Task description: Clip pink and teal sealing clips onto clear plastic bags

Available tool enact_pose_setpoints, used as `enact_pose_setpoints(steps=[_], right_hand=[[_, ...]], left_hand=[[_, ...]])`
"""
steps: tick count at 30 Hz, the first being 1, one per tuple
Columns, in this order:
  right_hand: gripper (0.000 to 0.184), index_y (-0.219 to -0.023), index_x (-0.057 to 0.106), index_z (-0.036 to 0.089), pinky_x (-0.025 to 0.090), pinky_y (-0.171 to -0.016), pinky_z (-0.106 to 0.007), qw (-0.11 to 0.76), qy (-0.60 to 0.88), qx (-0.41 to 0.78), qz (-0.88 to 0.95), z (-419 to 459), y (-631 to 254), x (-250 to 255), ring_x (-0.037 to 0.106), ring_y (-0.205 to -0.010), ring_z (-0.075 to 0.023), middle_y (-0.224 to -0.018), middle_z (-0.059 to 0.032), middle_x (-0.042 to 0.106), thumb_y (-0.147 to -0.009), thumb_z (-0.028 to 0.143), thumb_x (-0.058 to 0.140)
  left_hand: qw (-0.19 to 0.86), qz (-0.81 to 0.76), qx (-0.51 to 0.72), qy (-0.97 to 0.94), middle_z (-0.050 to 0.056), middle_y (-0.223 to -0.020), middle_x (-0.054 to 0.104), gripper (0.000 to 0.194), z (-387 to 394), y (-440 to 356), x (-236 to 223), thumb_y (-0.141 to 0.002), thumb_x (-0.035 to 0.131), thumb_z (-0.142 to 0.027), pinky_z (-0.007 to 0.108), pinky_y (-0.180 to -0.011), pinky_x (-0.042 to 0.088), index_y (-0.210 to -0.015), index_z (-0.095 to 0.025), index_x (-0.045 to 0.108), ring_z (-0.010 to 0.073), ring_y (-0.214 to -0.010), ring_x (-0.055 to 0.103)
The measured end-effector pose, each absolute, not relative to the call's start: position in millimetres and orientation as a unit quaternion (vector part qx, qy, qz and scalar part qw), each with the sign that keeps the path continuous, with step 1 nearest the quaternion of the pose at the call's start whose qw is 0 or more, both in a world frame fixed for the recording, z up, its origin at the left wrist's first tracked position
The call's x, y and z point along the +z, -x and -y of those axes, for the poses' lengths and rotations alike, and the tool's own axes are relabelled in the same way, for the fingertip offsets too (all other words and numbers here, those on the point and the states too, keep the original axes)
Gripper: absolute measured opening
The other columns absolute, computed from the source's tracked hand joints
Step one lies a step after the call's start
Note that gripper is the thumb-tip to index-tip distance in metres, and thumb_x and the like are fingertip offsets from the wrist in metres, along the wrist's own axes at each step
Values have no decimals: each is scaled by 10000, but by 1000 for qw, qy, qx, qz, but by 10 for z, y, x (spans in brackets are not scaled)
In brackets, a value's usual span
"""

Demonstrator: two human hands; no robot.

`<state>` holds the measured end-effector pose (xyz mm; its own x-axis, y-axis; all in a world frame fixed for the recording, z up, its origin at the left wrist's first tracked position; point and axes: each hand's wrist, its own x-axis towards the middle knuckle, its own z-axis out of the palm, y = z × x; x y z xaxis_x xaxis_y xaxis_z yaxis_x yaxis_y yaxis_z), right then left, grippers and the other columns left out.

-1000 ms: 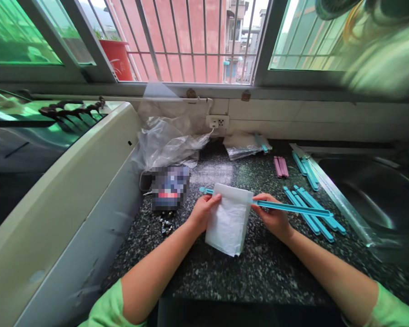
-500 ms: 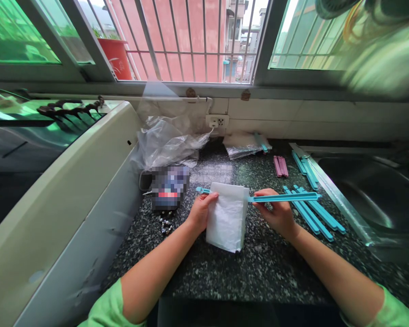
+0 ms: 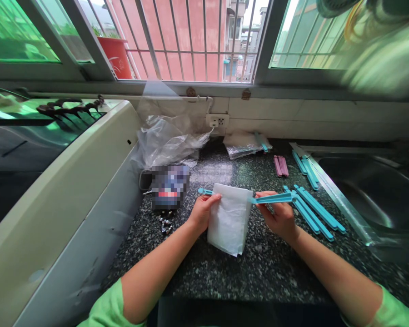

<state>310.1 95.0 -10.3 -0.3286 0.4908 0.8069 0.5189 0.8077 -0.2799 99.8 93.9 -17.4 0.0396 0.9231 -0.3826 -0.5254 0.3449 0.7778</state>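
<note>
My left hand is closed on the left edge of a folded white plastic bag, with the thumb across its front. One arm of a light blue bag clip runs behind the bag, and its tip shows above my left hand. The clip's hinge lies at the bag's right edge, and the other arm points out to the right. My right hand pinches this outer arm near the hinge. Several more blue clips lie on the counter just beyond my right hand.
A dark speckled counter carries pink clips, more blue clips and a flat clear packet. Crumpled clear plastic and a blurred-out phone-like object are at left. A metal sink borders the right.
The clip's outer arm has swung, so it now looks shorter and points more away from the bag. The bag has shifted slightly right and down with my left hand.
</note>
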Motion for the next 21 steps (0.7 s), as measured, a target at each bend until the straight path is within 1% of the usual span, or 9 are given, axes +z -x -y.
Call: enact_pose_setpoints(steps=[7,13,21], right_hand=[[334,-1087,553,228,554,-704,-301,485,313,-29,816,-948,-3107,-119,636,-817,-167,-906,-64,647,-786,82,550],[402,-1144,496,242,550,-691,-309,495,284,-27,821,-962,-3108,-126,621,-837,-162,-921,-56,636,-781,82,554],[358,-1113,505,269,539,-662,-303,476,285,-35,831,-959,-3117,-112,617,-802,-154,-900,-47,625,-795,107,536]], left_hand=[[689,-442,523,-238,22,-484,628,304,-927,-998,-163,-396,795,-353,207,-480,370,-501,-117,634,102,-450,529],[689,-438,522,-247,30,-532,655,300,-916,-1009,-194,-414,798,-355,211,-495,387,-536,-119,658,109,-468,544],[684,-439,520,-264,37,-543,652,289,-902,-1005,-194,-446,784,-363,226,-508,390,-545,-123,656,121,-481,542]])
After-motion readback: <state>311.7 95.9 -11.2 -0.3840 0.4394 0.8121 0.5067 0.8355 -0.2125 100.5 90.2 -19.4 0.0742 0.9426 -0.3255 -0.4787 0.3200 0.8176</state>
